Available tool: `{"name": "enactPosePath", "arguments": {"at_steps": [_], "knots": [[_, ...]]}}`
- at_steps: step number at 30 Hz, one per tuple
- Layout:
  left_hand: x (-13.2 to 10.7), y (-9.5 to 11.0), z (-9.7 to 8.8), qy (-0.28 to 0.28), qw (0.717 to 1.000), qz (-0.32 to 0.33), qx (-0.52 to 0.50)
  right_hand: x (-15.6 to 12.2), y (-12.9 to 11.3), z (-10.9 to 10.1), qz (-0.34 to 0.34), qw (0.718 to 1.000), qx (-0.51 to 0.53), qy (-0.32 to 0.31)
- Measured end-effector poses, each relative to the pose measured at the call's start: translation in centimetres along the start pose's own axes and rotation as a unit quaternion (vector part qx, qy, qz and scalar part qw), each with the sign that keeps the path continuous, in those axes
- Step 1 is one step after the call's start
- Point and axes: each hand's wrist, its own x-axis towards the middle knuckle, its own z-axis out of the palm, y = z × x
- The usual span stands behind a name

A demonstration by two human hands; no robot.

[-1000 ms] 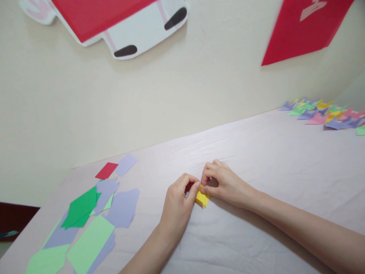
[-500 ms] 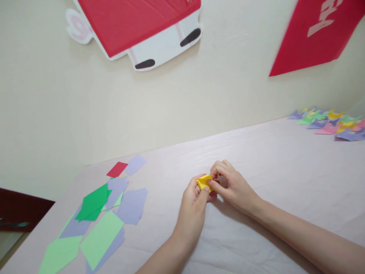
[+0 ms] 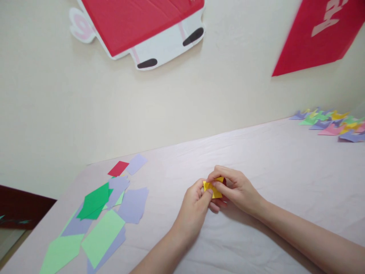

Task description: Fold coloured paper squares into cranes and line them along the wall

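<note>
A small folded piece of yellow paper [image 3: 217, 193] is held between my two hands, just above the table. My left hand [image 3: 196, 199] grips it from the left, with the thumb on its face and fingers behind it. From the right, my right hand [image 3: 238, 186] pinches its upper part, thumb and forefinger closed on the paper. The fingers cover much of the paper, so its full folded shape is hidden.
Loose sheets in light green [image 3: 103, 238], dark green [image 3: 95, 201], purple [image 3: 133, 205] and red [image 3: 118, 168] lie on the table's left. Several folded paper pieces [image 3: 330, 129] stand at the far right. Behind the pale tablecloth [image 3: 176, 163] rises a wall with red decorations [image 3: 145, 23].
My right hand has shifted over the paper's top edge, its fingers now reaching further left. The yellow paper looks flatter and wider, and has moved slightly right. The view has shifted a little.
</note>
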Motion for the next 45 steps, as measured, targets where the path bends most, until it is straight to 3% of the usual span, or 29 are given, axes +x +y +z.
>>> {"name": "enactPosePath", "arguments": {"at_steps": [8, 13, 21, 29, 37, 45], "knots": [[-0.1, -0.7, -0.1, -0.007, 1.0, 0.001, -0.006, -0.1, 0.3, 0.0, 0.073, 0.996, 0.047, -0.022], [0.0, -0.8, -0.2, -0.005, 1.0, 0.014, 0.021, -0.2, 0.0, 0.0, 0.057, 0.998, -0.004, -0.013], [-0.3, -0.4, -0.4, -0.018, 1.0, -0.006, -0.019, 0.1, 0.0, -0.6, 0.027, 0.997, 0.045, -0.05], [-0.5, -0.2, -0.7, -0.012, 1.0, -0.008, -0.022, -0.1, 0.5, -0.5, 0.089, 0.988, 0.107, -0.072], [-0.7, -1.0, -0.6, 0.054, 0.999, 0.005, -0.004, 0.0, 0.4, -0.3, 0.122, 0.987, 0.099, -0.021], [-0.7, -0.9, -0.9, 0.067, 0.998, 0.008, 0.008, 0.2, 0.1, -0.4, 0.134, 0.986, 0.095, -0.006]]}}
